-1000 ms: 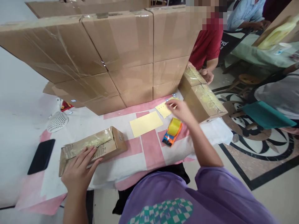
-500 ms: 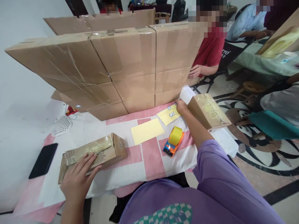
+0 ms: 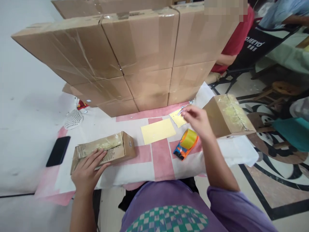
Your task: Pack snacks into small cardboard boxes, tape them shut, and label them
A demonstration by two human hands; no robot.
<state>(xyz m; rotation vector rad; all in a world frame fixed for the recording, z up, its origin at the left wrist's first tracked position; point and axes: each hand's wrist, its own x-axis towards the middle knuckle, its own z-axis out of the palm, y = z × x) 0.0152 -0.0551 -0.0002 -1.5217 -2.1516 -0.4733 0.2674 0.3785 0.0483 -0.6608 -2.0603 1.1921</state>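
My left hand (image 3: 90, 166) lies with fingers stretched out on the top of a small cardboard box (image 3: 129, 145) sealed with clear tape. My right hand (image 3: 196, 119) is raised over a yellow sheet with small marks (image 3: 176, 118), hiding part of it. Between its thumb and fingertips is a small whitish piece (image 3: 180, 112), too small to make out well. A plain yellow sheet (image 3: 158, 131) lies to the left of the marked one. Nearer to me, a tape dispenser (image 3: 185, 145) in orange and blue carries a yellow roll.
A wall of stacked cardboard boxes (image 3: 147, 45) stands along the table's far side. Another taped box (image 3: 229, 112) sits at the right. A black phone (image 3: 58, 151) and a white perforated object (image 3: 73, 119) lie at the left. A person in a red sleeve (image 3: 238, 40) is behind the boxes.
My right hand has come up and back from the far end of the marked sheet, with a small whitish piece in its fingertips. My left hand stays on the box. The view has tilted down.
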